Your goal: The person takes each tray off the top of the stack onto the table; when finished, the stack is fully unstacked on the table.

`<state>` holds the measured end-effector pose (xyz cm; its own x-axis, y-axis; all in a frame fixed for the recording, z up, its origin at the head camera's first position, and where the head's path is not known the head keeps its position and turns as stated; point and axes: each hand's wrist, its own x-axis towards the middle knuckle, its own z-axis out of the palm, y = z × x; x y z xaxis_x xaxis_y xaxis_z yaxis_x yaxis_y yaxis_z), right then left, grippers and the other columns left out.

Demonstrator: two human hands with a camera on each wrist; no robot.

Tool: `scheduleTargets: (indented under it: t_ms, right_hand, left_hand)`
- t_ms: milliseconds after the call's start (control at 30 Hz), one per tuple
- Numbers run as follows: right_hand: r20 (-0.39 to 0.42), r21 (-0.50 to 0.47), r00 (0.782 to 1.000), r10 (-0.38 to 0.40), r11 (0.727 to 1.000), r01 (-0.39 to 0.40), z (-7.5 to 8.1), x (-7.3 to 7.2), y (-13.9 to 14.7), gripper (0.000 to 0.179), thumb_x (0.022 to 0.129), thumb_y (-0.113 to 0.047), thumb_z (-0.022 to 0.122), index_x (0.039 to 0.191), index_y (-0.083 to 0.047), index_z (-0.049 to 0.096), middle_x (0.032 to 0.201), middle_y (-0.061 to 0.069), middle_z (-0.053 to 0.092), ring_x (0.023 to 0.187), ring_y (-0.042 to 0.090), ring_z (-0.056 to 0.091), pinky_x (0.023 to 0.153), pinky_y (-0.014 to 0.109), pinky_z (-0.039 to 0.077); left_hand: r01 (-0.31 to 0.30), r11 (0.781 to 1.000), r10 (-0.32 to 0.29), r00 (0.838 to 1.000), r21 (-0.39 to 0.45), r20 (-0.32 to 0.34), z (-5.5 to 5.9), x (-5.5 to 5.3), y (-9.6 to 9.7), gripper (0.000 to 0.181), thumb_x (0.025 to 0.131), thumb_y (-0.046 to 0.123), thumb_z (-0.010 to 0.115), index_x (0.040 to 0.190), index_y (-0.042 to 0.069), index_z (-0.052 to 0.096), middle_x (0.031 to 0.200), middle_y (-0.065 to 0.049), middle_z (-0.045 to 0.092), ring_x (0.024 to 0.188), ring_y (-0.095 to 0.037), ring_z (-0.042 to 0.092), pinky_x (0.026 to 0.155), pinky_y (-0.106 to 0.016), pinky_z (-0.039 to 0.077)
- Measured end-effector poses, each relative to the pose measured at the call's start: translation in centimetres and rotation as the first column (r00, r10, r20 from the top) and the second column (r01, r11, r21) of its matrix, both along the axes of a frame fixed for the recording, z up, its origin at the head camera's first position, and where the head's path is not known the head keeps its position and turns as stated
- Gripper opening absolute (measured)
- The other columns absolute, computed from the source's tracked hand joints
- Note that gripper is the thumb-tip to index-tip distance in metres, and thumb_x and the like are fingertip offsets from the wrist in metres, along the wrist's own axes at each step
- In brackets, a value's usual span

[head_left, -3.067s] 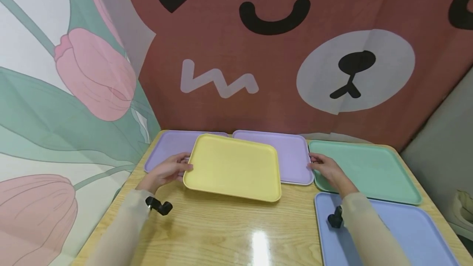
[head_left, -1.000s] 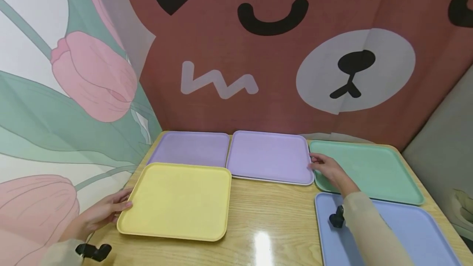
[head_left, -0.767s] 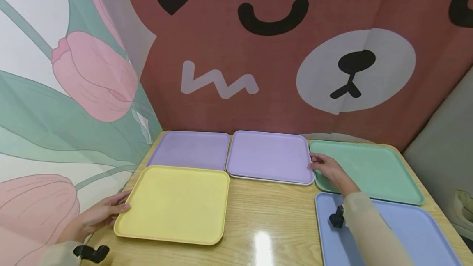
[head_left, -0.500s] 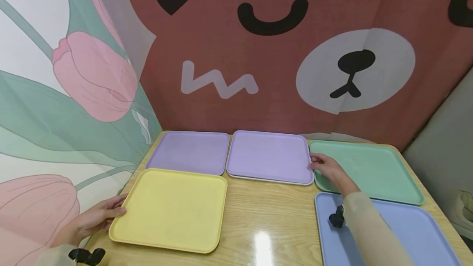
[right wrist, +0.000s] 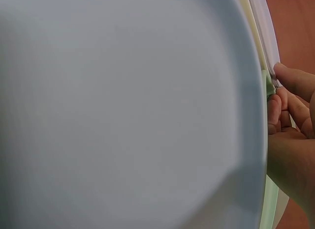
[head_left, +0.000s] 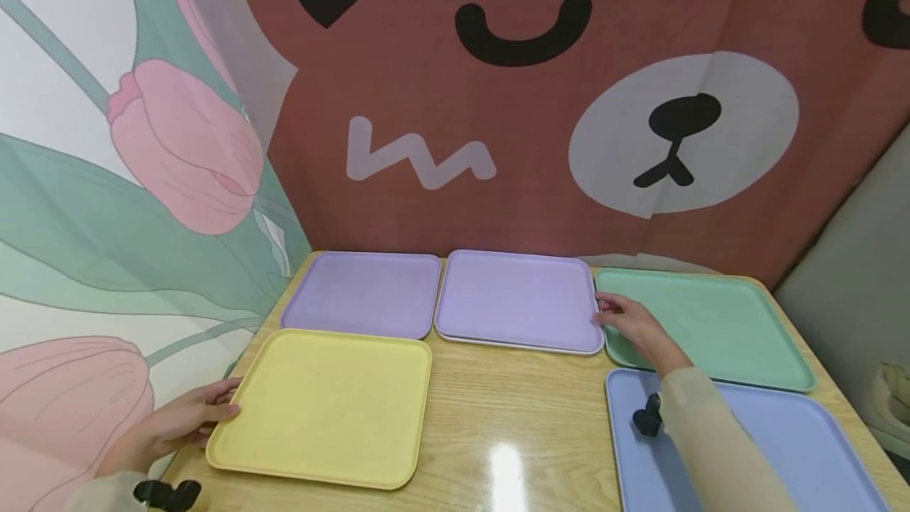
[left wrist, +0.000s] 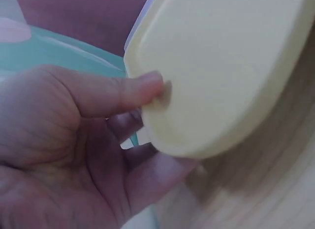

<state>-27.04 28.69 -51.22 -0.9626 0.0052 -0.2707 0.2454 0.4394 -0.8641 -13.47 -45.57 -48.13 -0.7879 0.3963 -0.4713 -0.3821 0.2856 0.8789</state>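
At the left of the table, my left hand (head_left: 179, 425) pinches the left edge of a yellow tray (head_left: 323, 409). In the left wrist view, the thumb (left wrist: 142, 89) lies over the tray's rim and other fingers reach beneath it. The tray sits in front of the far-left purple tray (head_left: 366, 291). My right hand (head_left: 636, 326) holds the right edge of the middle purple tray (head_left: 519, 299) at the back. A pale second edge shows under that tray's front rim. In the right wrist view, the thumb and fingers (right wrist: 295, 79) meet at the tray's edge.
A green tray (head_left: 718, 330) lies at the back right. In front of it a blue tray (head_left: 782, 433) lies under my right forearm. Bare wood tabletop (head_left: 526, 401) shows between the yellow and blue trays. A bear-print curtain (head_left: 426, 212) hangs behind the table.
My left hand has brought the yellow tray from over the purple trays left and toward me, then slightly lower. The right hand has stayed at the middle purple tray's edge.
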Motion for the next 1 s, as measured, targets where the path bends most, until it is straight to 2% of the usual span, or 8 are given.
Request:
scheduleTargets:
  t_ms: [100,233,367,467,533,667,767,1000]
  right_hand:
    - [0.011,-0.001,1.0,-0.001,1.0,0.001,0.1,0.0,0.0,0.067,0.1,-0.018,0.065,0.157,-0.002,0.034,0.143,0.022,0.043,0.129,0.035,0.041,0.117,0.054,0.032]
    - [0.018,0.005,1.0,0.004,1.0,-0.004,0.1,0.1,-0.1,0.067,0.1,-0.018,0.064,0.157,-0.002,0.033,0.143,0.022,0.043,0.128,0.035,0.04,0.117,0.054,0.031]
    - [0.027,0.013,1.0,0.002,1.0,-0.002,0.1,0.1,0.0,0.067,0.1,-0.019,0.064,0.157,-0.003,0.033,0.143,0.021,0.043,0.128,0.035,0.04,0.117,0.054,0.032]
    - [0.019,0.018,1.0,0.006,1.0,-0.006,0.2,0.1,0.1,0.068,0.1,-0.019,0.064,0.157,-0.003,0.032,0.143,0.022,0.042,0.129,0.035,0.04,0.116,0.054,0.032]
    - [0.016,0.017,1.0,0.006,1.0,-0.006,0.2,0.1,0.1,0.068,0.1,-0.019,0.065,0.158,-0.003,0.032,0.144,0.022,0.042,0.129,0.035,0.04,0.117,0.055,0.032]
    - [0.012,0.015,1.0,0.003,1.0,-0.004,0.2,-0.1,0.3,0.069,0.1,-0.02,0.065,0.158,-0.004,0.032,0.144,0.021,0.042,0.129,0.035,0.04,0.117,0.055,0.031]
    - [0.014,0.011,1.0,-0.001,1.0,0.001,0.2,-0.1,0.3,0.068,0.1,-0.02,0.066,0.158,-0.004,0.033,0.144,0.021,0.042,0.129,0.035,0.04,0.117,0.055,0.031]
    - [0.006,0.017,1.0,0.006,1.0,-0.006,0.2,0.1,0.0,0.068,0.1,-0.019,0.066,0.157,-0.002,0.034,0.142,0.022,0.043,0.127,0.036,0.041,0.116,0.055,0.032]
  left_hand:
    - [-0.042,0.992,0.042,0.999,-0.116,0.002,0.4,0.0,0.5,0.081,0.104,0.016,0.057,0.153,-0.012,0.0,0.126,-0.007,0.063,0.098,-0.03,0.071,0.079,-0.047,0.061]
    - [-0.059,0.978,0.057,0.998,-0.2,-0.014,0.9,-0.2,1.0,0.078,0.102,0.013,0.059,0.153,-0.014,0.006,0.129,-0.02,0.059,0.098,-0.031,0.071,0.08,-0.049,0.061]
    - [-0.065,0.959,0.056,0.998,-0.274,-0.04,1.3,-0.2,1.1,0.07,0.102,0.014,0.058,0.151,-0.014,0.016,0.118,-0.016,0.062,0.096,-0.027,0.069,0.076,-0.046,0.061]
    - [-0.081,0.935,0.067,0.996,-0.346,-0.051,1.9,-0.3,1.1,0.063,0.104,0.021,0.056,0.149,-0.012,0.026,0.111,-0.01,0.064,0.095,-0.022,0.065,0.072,-0.044,0.061]
    - [-0.101,0.922,0.083,0.994,-0.373,-0.064,2.5,-0.5,1.3,0.061,0.105,0.026,0.055,0.147,-0.011,0.032,0.114,-0.012,0.065,0.097,-0.022,0.064,0.073,-0.043,0.061]
    - [-0.167,0.913,0.138,0.985,-0.373,-0.103,4.0,-1.2,2.2,0.06,0.106,0.032,0.054,0.146,-0.01,0.038,0.125,-0.02,0.06,0.102,-0.024,0.063,0.079,-0.044,0.061]
    - [-0.162,0.923,0.122,0.983,-0.35,-0.134,4.7,-1.8,3.2,0.063,0.106,0.033,0.053,0.148,-0.011,0.035,0.132,-0.024,0.056,0.105,-0.027,0.064,0.082,-0.044,0.06]
    - [-0.122,0.948,0.068,0.98,-0.293,-0.188,4.4,-3.6,6.0,0.058,0.107,0.029,0.051,0.146,-0.012,0.036,0.131,-0.025,0.058,0.102,-0.028,0.068,0.084,-0.045,0.06]
